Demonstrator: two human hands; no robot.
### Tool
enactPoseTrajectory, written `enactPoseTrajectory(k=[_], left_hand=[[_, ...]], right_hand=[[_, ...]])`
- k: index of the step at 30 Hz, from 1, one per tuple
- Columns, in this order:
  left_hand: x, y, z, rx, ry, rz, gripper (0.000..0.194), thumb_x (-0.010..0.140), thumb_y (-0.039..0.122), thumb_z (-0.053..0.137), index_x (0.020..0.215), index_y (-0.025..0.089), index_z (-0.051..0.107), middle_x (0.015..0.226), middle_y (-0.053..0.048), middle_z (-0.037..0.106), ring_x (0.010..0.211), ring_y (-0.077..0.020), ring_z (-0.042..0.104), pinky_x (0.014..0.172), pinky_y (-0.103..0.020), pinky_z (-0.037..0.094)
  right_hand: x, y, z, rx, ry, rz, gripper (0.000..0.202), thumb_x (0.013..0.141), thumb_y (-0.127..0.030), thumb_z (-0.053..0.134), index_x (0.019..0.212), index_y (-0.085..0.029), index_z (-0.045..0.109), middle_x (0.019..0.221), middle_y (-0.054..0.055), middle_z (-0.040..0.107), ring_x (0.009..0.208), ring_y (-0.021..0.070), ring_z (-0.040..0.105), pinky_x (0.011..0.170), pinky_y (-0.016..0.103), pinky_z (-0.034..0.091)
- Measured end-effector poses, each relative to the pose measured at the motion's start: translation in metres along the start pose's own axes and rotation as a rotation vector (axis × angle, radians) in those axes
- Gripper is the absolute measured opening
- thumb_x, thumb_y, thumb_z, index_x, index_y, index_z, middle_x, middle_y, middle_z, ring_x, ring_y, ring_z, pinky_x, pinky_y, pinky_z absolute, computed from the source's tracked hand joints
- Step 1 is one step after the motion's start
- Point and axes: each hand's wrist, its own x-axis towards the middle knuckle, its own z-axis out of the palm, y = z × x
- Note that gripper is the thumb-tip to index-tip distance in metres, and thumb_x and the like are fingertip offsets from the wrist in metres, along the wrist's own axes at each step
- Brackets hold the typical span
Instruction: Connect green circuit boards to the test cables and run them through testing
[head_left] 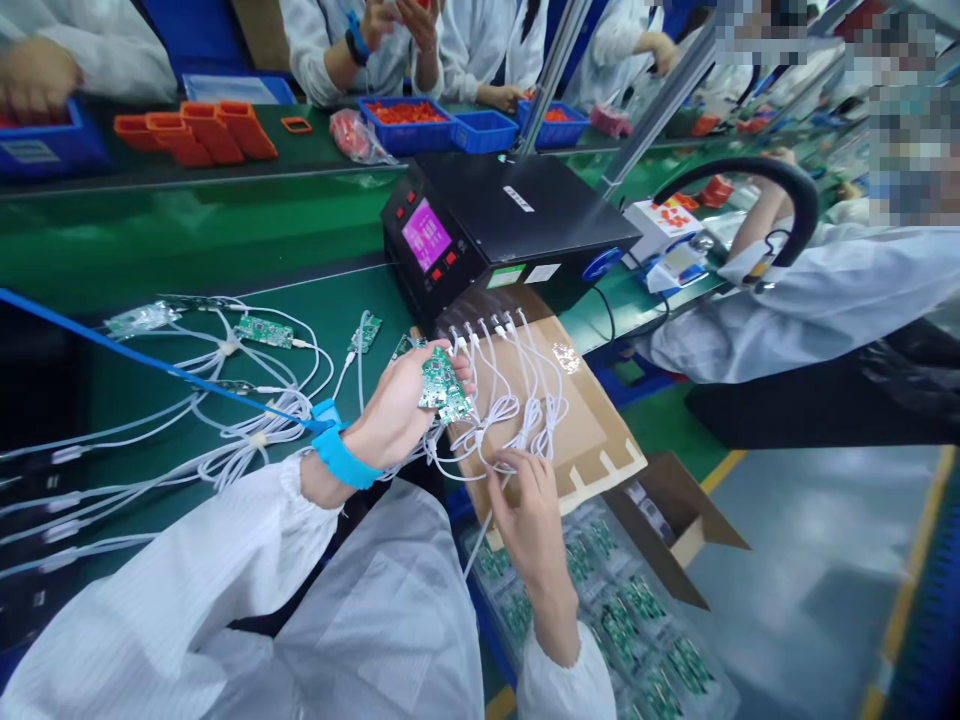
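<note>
Green circuit boards (442,385) rest in my left hand (401,400), whose fingers are curled round them; a blue wrist strap is on that wrist. My right hand (529,500) is over the front edge of a cardboard sheet (592,430), its fingers bent at the white cables (484,440); what its fingertips pinch is too small to make out. Bundled cables run across the cardboard toward the front of a black tester (525,220) with a lit magenta screen (427,235). More boards (265,331) joined to white cables lie on the green bench at the left.
Below the cardboard is a clear tray of circuit boards (619,625), beside an open carton (675,510). Orange cases (214,132) and blue bins (484,130) line the far bench. Other people work opposite, and a person's sleeve (810,300) reaches in from the right.
</note>
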Motion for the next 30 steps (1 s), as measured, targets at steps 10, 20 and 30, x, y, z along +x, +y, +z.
enactPoseTrajectory(k=[10,20,30], left_hand=[[-0.003,-0.001,0.0,0.016,0.029,-0.024,0.018,0.103,0.014,0.046,0.101,0.012,0.063,0.082,-0.008,0.07,0.073,-0.0164,0.07,0.079,-0.033,0.061],[-0.004,-0.003,0.006,0.025,0.048,-0.041,0.017,0.102,0.015,0.045,0.104,0.012,0.062,0.081,-0.007,0.069,0.07,-0.0156,0.069,0.077,-0.033,0.061],[-0.015,-0.007,0.005,0.04,0.057,-0.007,0.015,0.096,0.004,0.048,0.1,0.015,0.056,0.085,-0.006,0.072,0.073,-0.0154,0.072,0.082,-0.034,0.062]], right_hand=[[-0.013,0.023,-0.037,0.003,-0.124,-0.136,0.029,0.101,-0.01,0.055,0.125,-0.024,0.064,0.107,0.006,0.072,0.103,0.0246,0.057,0.092,0.042,0.052],[-0.03,0.022,-0.066,-0.242,-0.079,-0.101,0.026,0.102,-0.013,0.051,0.123,-0.02,0.066,0.119,0.014,0.067,0.107,0.0281,0.064,0.088,0.046,0.056],[-0.009,-0.023,0.028,-0.147,-0.056,-0.275,0.013,0.101,-0.018,0.063,0.114,-0.019,0.067,0.094,0.008,0.074,0.09,0.0262,0.063,0.081,0.043,0.055]])
